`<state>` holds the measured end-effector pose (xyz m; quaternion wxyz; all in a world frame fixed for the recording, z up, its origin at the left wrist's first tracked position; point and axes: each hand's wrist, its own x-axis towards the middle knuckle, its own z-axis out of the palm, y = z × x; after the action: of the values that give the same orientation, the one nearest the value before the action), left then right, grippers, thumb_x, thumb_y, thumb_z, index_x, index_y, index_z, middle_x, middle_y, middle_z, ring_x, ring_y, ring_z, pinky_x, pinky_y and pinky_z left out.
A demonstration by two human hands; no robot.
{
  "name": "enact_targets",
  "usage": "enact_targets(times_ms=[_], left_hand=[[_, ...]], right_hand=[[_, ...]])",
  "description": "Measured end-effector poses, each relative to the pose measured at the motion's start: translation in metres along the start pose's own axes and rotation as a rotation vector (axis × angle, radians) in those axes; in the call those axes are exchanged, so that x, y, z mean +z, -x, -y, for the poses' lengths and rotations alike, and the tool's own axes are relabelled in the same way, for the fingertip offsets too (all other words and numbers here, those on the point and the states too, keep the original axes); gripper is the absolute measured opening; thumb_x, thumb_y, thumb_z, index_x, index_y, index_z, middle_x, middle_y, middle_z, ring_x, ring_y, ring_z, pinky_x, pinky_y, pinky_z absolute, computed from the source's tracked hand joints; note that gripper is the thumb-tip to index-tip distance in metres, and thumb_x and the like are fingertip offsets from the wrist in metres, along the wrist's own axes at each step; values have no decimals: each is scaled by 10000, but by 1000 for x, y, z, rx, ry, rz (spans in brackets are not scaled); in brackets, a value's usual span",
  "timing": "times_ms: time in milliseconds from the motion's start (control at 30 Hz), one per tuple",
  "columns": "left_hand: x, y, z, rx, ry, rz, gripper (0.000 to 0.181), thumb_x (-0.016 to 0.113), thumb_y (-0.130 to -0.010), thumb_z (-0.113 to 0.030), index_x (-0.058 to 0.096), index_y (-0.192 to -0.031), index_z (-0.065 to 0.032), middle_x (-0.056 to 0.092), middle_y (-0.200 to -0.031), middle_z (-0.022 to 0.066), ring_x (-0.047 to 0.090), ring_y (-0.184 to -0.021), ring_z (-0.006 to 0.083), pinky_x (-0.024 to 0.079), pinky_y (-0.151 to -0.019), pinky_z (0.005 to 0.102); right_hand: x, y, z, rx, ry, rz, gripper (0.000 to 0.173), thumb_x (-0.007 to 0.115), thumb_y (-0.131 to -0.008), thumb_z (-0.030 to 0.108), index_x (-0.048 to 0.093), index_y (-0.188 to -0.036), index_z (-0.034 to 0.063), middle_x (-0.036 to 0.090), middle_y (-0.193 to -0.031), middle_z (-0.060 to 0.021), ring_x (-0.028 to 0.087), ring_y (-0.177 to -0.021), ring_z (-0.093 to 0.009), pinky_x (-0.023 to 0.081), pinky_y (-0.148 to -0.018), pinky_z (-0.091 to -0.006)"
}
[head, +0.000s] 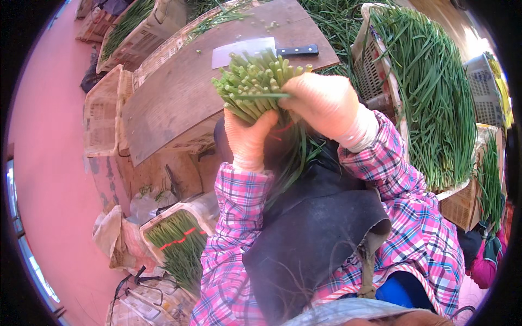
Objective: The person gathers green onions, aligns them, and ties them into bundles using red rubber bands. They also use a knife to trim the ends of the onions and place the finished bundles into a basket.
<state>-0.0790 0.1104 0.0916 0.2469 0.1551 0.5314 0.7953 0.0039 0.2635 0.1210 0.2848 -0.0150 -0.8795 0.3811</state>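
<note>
A thick bundle of green leafy stalks (259, 81), likely garlic chives, is held upright with its cut ends facing up and its leaves hanging below. My left hand (248, 136), in an orange glove, grips the bundle from the near side, thumb across the stalks. At the bundle's right edge, my gloved right hand (326, 104) pinches a single green strand (261, 96) that crosses the front of the stalks; its fingertips are partly blurred. Red ties (283, 130) show beneath the hands. Just behind the bundle, a cleaver (244, 47) with a black handle lies on a wooden board (179, 106).
Loose chives fill a large plastic crate (377, 53) on the right. Red-tied bundles stand in a crate (151, 244) at lower left. More crates (102, 114) line the board's left side. A dark apron (314, 240) covers my lap. Someone's magenta sleeve (485, 261) shows far right.
</note>
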Motion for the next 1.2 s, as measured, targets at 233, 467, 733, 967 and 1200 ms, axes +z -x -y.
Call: enact_targets(times_ms=[233, 467, 733, 967, 1200], left_hand=[[2, 0, 0, -13, 31, -18, 634, 704, -700, 46, 431, -1268, -20, 563, -1165, 82, 565, -1042, 200, 457, -917, 325], [-8, 1, 5, -11, 25, -21, 633, 708, -707, 44, 427, -1270, -24, 557, -1173, 86, 565, -1043, 201, 462, -917, 327], [0, 1, 0, -1, 9, -50, 618, 706, -700, 54, 442, -1252, -30, 568, -1150, 80, 569, -1032, 195, 469, -901, 321], [-8, -3, 10, -22, 30, -34, 614, 703, -700, 54, 451, -1254, -32, 570, -1151, 77, 567, -1039, 198, 465, -910, 327], [4, -1, 1, -37, 24, -13, 645, 712, -698, 45, 420, -1268, -35, 557, -1163, 78, 561, -1038, 191, 472, -901, 321]], right_hand=[[-44, 0, -25, 514, -1517, -173, 199, 505, -945, 211, 603, -968, 39, 574, -721, -15, 450, -527, -30, 327, -458, -176], [-43, 3, 15, 319, -579, -21, 250, 570, -837, 8, 563, -1083, -33, 648, -1044, -135, 655, -790, -190, 536, -689, -301], [-31, -6, 3, 114, -162, -294, 125, 668, -819, 134, 640, -916, 60, 631, -831, -50, 599, -621, -159, 495, -532, -267], [-112, 8, -15, 159, -569, -429, 241, 445, -941, 115, 550, -1120, -9, 580, -952, -86, 534, -767, -151, 448, -672, -275], [-4, -1, 3, 29, -35, -39, 303, 709, -769, 182, 641, -1041, 66, 662, -952, -131, 662, -850, -287, 533, -724, -332]])
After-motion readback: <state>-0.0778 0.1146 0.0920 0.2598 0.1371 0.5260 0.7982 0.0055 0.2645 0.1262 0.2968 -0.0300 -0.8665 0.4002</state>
